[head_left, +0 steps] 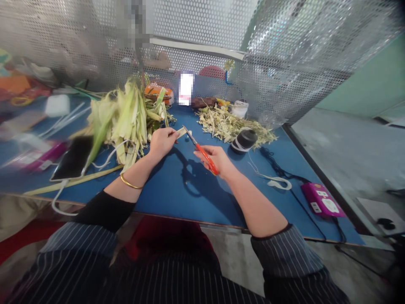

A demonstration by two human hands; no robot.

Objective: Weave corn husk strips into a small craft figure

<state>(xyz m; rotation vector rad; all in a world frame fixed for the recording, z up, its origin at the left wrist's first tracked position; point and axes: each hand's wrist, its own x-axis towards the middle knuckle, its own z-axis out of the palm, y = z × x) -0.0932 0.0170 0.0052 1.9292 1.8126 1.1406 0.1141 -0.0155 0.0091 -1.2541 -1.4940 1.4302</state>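
Over the blue table (171, 190), my left hand (162, 143) pinches a short pale strip of corn husk (182, 132). My right hand (218, 159) grips red-handled scissors (205, 157), their blades pointing up and left, right beside the strip's end. Whether the blades touch the strip, I cannot tell. A large bunch of green-yellow corn husks (129, 118) lies to the left of my left hand. Beyond my right hand spreads a heap of small husk clippings (218, 124). A black spool with a white band (244, 140) stands at that heap's near edge.
A black phone (74, 156) with a white cable lies at left. At right are a purple power strip (321, 200), black cords and a white loop (281, 183). A lit screen (186, 88) stands at the back, before a perforated clear sheet (196, 25).
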